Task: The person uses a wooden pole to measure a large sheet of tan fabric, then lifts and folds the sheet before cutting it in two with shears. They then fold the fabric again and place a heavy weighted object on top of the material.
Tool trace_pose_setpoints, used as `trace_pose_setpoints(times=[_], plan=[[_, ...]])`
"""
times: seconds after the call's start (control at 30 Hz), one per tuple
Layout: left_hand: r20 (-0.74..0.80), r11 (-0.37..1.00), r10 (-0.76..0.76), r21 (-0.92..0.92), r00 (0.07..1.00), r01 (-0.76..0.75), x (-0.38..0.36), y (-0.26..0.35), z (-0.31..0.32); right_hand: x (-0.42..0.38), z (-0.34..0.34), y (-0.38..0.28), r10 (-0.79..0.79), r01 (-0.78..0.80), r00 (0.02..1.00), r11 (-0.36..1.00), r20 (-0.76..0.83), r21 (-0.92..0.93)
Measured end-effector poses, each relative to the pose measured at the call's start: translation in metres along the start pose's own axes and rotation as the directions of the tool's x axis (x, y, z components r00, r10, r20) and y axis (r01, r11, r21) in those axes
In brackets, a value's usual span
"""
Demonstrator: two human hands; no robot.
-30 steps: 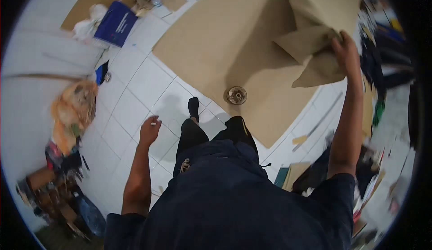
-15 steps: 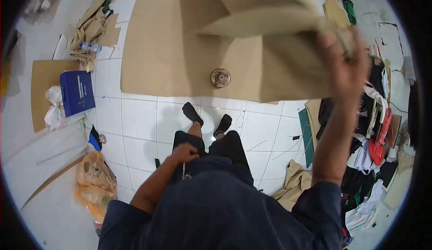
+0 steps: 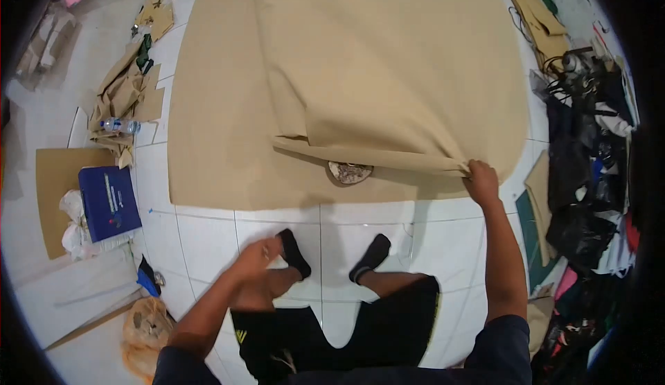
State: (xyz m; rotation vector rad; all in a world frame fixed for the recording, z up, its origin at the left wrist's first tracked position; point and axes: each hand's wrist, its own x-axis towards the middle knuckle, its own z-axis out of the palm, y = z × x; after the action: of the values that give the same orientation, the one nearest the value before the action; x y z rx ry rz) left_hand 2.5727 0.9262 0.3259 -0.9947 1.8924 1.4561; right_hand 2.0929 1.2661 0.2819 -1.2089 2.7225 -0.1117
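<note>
A large tan sheet (image 3: pixel 215 108) of smooth, bendable material covers the floor in front of me. My right hand (image 3: pixel 483 182) is closed around the edge of its upper layer, low on the right side. From that grip, a folded-over edge (image 3: pixel 374 156) runs leftward across the sheet. Below this fold shows part of a round, speckled disc-like object (image 3: pixel 351 172); its top is covered. My left hand (image 3: pixel 258 259) hangs above the floor near my left foot, away from the sheet. Its fingers are blurred, and nothing visible is in it.
At left are a blue box (image 3: pixel 109 205), a plastic bottle (image 3: pixel 120 126), tan scraps (image 3: pixel 118 97) and an orange plastic bag (image 3: pixel 147 336). Black bags and cloth (image 3: pixel 582 177) are heaped along the right. White tiled floor (image 3: pixel 277 219) lies under my feet.
The raised, billowing layer has come down over the larger sheet, partly covering the round object. My right hand has lowered with its edge. My left hand has moved forward from my lap.
</note>
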Motion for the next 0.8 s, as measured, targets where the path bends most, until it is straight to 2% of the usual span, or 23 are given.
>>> trace_pose_setpoints(times=[0.03, 0.07, 0.1, 0.17, 0.23, 0.3, 0.33, 0.4, 0.5, 0.57, 0.63, 0.7, 0.73, 0.8], plan=[[-0.268, 0.926, 0.180, 0.371, 0.947, -0.071, 0.069, -0.021, -0.024, 0.001, 0.024, 0.007, 0.036, -0.036, 0.999, 0.999, -0.038, 0.009], [-0.383, 0.846, 0.326, 0.527, 0.864, -0.086, 0.130, -0.038, -0.046, -0.002, 0.044, 0.013, 0.069, -0.068, 0.995, 0.998, -0.073, 0.011], [-0.444, 0.829, 0.354, 0.556, 0.823, -0.057, 0.164, -0.010, -0.062, -0.006, 0.065, 0.019, 0.109, -0.108, 0.988, 0.994, -0.113, 0.014], [-0.546, 0.765, 0.475, 0.644, 0.690, -0.017, 0.235, -0.005, -0.073, -0.012, 0.104, 0.033, 0.140, -0.135, 0.978, 0.990, -0.157, 0.038], [-0.484, 0.658, 0.576, 0.753, 0.659, -0.022, 0.285, -0.018, -0.082, -0.016, 0.137, 0.043, 0.138, -0.130, 0.958, 0.990, -0.252, 0.047], [-0.412, 0.535, 0.689, 0.844, 0.596, -0.034, 0.335, -0.029, -0.103, -0.017, 0.163, 0.053, 0.204, -0.203, 0.947, 0.979, -0.247, 0.028], [-0.382, 0.564, 0.639, 0.823, 0.668, -0.070, 0.345, -0.019, -0.111, -0.016, 0.178, 0.058, 0.234, -0.234, 0.939, 0.972, -0.251, 0.032], [-0.312, 0.644, 0.495, 0.759, 0.811, -0.101, 0.343, -0.010, -0.124, -0.014, 0.200, 0.068, 0.222, -0.227, 0.937, 0.974, -0.269, 0.013], [-0.401, 0.608, 0.731, 0.750, 0.552, -0.260, 0.295, 0.009, -0.149, -0.013, 0.208, 0.066, 0.290, -0.283, 0.903, 0.957, -0.316, 0.068], [-0.405, 0.544, 0.817, 0.777, 0.410, -0.317, 0.232, 0.029, -0.164, -0.005, 0.202, 0.060, 0.309, -0.295, 0.874, 0.951, -0.376, 0.095], [-0.361, 0.440, 0.865, 0.880, 0.348, -0.181, 0.173, 0.043, -0.156, 0.002, 0.210, 0.055, 0.270, -0.259, 0.860, 0.962, -0.433, 0.086], [-0.277, 0.329, 0.907, 0.936, 0.318, -0.123, 0.122, 0.035, -0.134, 0.000, 0.209, 0.055, 0.300, -0.291, 0.860, 0.953, -0.413, 0.085], [-0.248, 0.319, 0.906, 0.933, 0.344, -0.167, 0.111, 0.023, -0.123, -0.002, 0.210, 0.056, 0.311, -0.303, 0.864, 0.949, -0.397, 0.085], [-0.205, 0.322, 0.893, 0.912, 0.400, -0.253, 0.096, -0.009, -0.100, -0.010, 0.208, 0.070, 0.322, -0.278, 0.819, 0.947, -0.474, 0.162]])
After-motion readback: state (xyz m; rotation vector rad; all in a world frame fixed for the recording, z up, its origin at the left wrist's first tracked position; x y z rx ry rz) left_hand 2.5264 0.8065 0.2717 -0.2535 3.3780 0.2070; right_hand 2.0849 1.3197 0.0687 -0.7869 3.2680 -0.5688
